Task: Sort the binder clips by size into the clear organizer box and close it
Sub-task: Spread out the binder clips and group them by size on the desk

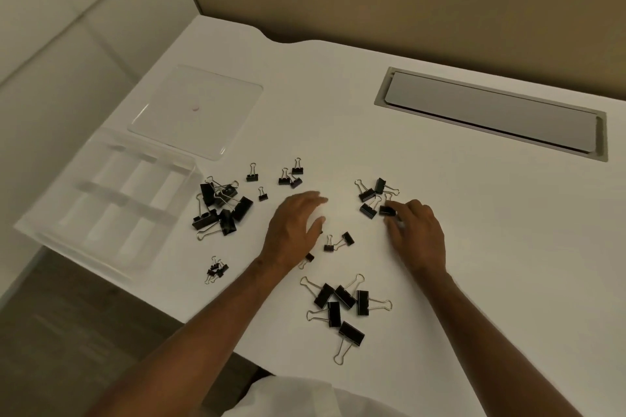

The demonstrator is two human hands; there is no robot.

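Observation:
Black binder clips lie scattered on the white desk (474,247). A heap of large clips (222,208) sits beside the clear organizer box (115,200) at the left, whose compartments hold nothing. Its clear lid (198,108) lies flat behind it. Another group of large clips (342,305) is near the front edge. Medium clips (371,196) lie right of centre, small ones (288,176) behind my left hand, tiny ones (216,269) at the front left. My left hand (294,230) hovers palm-down with fingers spread. My right hand (416,230) pinches a medium clip (387,210).
A grey cable hatch (491,112) is set into the desk at the back right. A tan partition rises behind the desk. The desk's left edge runs just past the organizer box, with floor below. A white garment shows at the bottom.

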